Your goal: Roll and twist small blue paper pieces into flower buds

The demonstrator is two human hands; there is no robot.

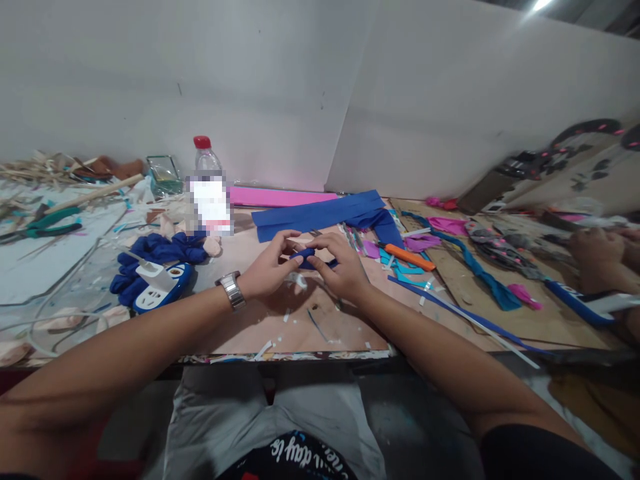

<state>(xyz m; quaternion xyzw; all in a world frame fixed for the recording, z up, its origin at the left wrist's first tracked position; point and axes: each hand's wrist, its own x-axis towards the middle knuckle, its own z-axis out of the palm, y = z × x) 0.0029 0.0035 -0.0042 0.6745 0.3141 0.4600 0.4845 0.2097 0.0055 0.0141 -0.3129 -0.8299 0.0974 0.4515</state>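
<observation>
One small blue piece (302, 259) held over a tan board (345, 327)

Deep blue, matte and softly rounded, the small blue piece looks folded or rolled, though the fingers hide part of it; it sits between the left hand (274, 264) and the right hand (345, 268), above the middle of the tan board; the left thumb and index finger pinch one end, the right thumb and fingers the other; I cannot tell how the remaining fingers press beneath.

Just beyond lies a broad blue strip (320, 215), flat, with a lengthwise crease; behind it runs a glossy pink strip (280, 197); at the right are an orange handle (410, 257), smooth and long, and a twisted teal strip (493, 285); at the left, a crumpled blue bundle (145, 248), soft and ruffled, touches a hard plastic power strip (156, 297); a metal link watch (232, 291) circles the left wrist.
</observation>
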